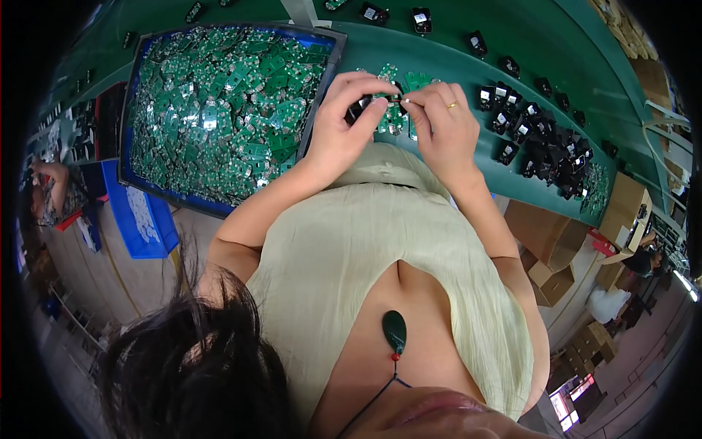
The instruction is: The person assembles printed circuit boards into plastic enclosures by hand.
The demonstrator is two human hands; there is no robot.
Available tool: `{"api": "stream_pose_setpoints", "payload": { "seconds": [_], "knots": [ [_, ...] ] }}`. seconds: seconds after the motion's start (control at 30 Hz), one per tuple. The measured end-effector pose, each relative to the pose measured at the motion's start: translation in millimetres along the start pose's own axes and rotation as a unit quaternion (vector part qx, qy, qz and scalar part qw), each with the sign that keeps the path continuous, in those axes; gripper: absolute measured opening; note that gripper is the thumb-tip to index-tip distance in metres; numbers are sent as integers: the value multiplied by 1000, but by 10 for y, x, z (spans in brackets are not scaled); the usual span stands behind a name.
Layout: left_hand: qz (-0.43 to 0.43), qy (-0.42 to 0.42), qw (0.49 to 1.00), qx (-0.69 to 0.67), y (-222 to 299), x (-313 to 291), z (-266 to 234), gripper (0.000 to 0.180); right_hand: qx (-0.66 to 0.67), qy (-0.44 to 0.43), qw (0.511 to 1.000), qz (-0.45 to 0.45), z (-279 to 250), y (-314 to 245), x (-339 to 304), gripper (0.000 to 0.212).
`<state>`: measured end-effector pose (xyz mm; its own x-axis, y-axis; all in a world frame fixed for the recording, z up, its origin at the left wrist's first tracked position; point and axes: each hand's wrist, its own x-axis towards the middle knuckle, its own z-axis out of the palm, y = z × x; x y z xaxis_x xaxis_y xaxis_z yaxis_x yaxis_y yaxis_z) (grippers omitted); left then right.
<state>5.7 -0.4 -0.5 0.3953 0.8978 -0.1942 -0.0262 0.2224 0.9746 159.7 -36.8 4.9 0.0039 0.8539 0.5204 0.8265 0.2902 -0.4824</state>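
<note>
My left hand (342, 124) is closed around a small black plastic housing (356, 110), whose dark side shows between the thumb and the fingers. Close beside it, my right hand (444, 128) has its thumb and forefinger pinched together at the housing's right end. What sits in that pinch is too small to make out. Under and behind both hands lie several loose green circuit boards (417, 79) on the green work surface. To the left stands a large tray (333, 73) heaped with green circuit boards (223, 110).
Black housings (545, 139) are piled at the right, with more spaced along a line (510, 66) at the back. Past the pile lie more boards (596, 192). A blue bin (155, 245) is lower left; cardboard boxes (545, 230) are lower right. Other people work farther off.
</note>
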Motion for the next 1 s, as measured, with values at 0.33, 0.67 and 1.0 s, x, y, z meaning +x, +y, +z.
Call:
{"api": "stream_pose_setpoints", "payload": {
  "seconds": [0.33,0.67,1.0],
  "knots": [
    [223,40,944,240,-13,6,36,14,-148,-129,976,-99,-189,-131,102,16],
    [-6,-29,999,30,60,5,27,8,126,-52,991,17,-61,5,18,11],
    [-23,-56,998,24,111,-107,-1,27,232,-86,965,90,-112,19,-6,13]
  ]
}}
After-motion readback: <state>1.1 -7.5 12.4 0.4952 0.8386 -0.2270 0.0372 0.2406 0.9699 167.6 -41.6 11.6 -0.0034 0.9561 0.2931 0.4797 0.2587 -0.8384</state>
